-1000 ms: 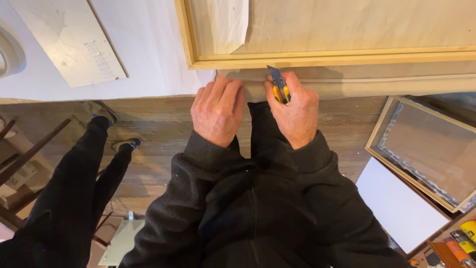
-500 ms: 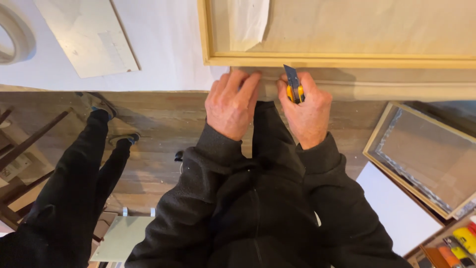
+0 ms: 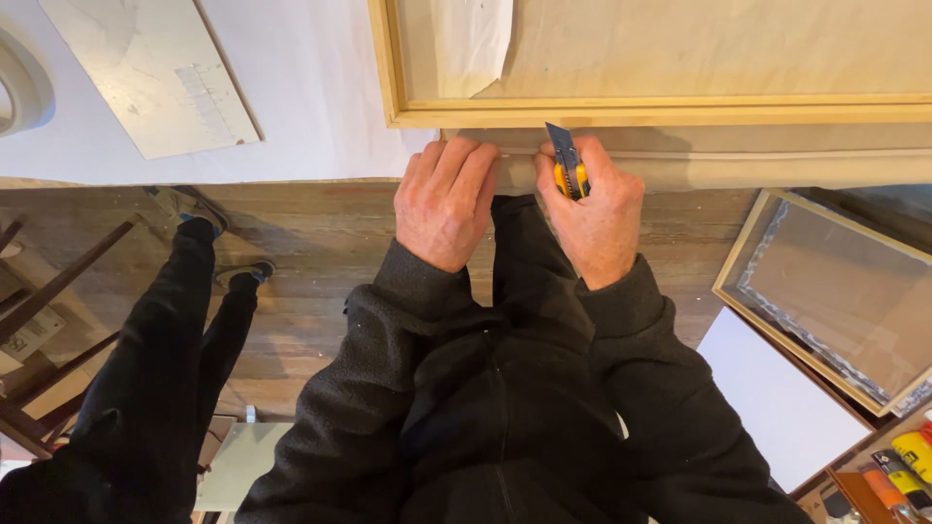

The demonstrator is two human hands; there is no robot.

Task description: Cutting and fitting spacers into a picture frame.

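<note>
At the far upper left of the frame a curved white object (image 3: 21,82) sits on the white tabletop (image 3: 311,107), and just right of it lies a pale, angled sheet (image 3: 146,73). Below, at lower left, another person's dark-trousered legs (image 3: 155,359) stand on the wooden floor (image 3: 320,252).

Toward the middle, the left hand (image 3: 445,202) lies flat, fingers pressed over the edge of the beige canvas (image 3: 738,167) where it folds down past the tabletop's rim — nothing held in it. Just beside it, the right hand (image 3: 594,215) has a closed grip on a yellow utility knife (image 3: 567,167), blade pointing up and touching the canvas fold just under the wooden stretcher frame (image 3: 621,112). That frame fills the upper middle and right of the picture.

Further right, on the floor, a smaller framed canvas (image 3: 835,291) leans at an angle, a white board (image 3: 777,398) beside it — and in the lower right corner, paint tubes (image 3: 898,466) lie in a box.
</note>
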